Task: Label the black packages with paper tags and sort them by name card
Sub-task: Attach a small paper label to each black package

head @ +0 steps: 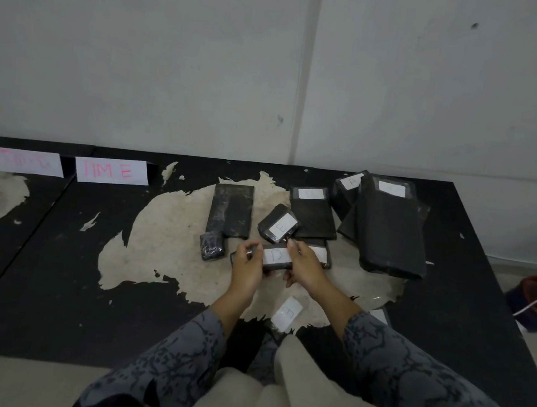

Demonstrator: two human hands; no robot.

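Held package: a small black package (275, 258) sits between both hands over the worn pale patch of the black counter (60, 266); its white tag (275, 256) reads "D".
Left grip: the left hand (248, 265) curls round the package's left end, covering it.
Right grip: the right hand (305, 265) pinches the right end, fingers over the tag's edge.
Hidden: a package (323, 252) just behind the right hand is mostly covered; its tag cannot be read. Another near the right sleeve (380, 315) shows only a corner.
Count: about nine black packages in view; the far-right stack overlaps, so the count is unsure.
Readable tags: "E" on the tilted small package (279, 224); "D" on the flat package (313, 212) behind it; a loose tag (286, 313) near the wrists reads "E".
Untagged: a long package (230, 209) and a small one (212, 247) at its near-left corner.
Name cards: two at far left; one (111, 170) reads "TIM E" in pink, the other (25, 161) is too faint to read.
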